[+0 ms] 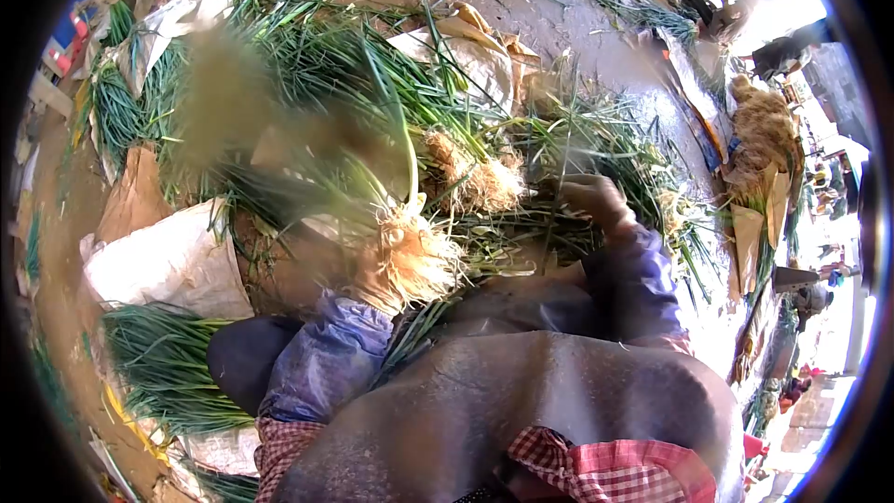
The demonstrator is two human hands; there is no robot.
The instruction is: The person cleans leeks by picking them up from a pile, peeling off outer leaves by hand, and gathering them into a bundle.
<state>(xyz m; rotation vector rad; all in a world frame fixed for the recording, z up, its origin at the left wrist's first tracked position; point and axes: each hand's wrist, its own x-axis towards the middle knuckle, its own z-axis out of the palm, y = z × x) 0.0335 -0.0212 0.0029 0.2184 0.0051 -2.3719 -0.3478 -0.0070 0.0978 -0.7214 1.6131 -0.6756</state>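
Observation:
A bunch of spring onions [410, 256] with pale bushy roots is in front of my lap, its green leaves pointing up and left. My left hand [371, 284] is closed on it, mostly hidden by the roots, below a bluish-purple sleeve. To the right, my right hand [596, 199] is over loose green trimmings [596, 144], its fingers curled together. A thin stalk passes by the fingertips; blur hides whether they pinch it. Just beyond the held bunch, more spring onions [480, 177] lie with their roots towards me.
A large heap of spring onions [307, 56] spreads at the upper left. Another bundle [172, 368] lies by my left knee, near a pale sack [168, 265]. A root-ended bundle [764, 135] stands at the right. A dark apron [521, 391] covers my lap. A brownish smear blurs the upper left.

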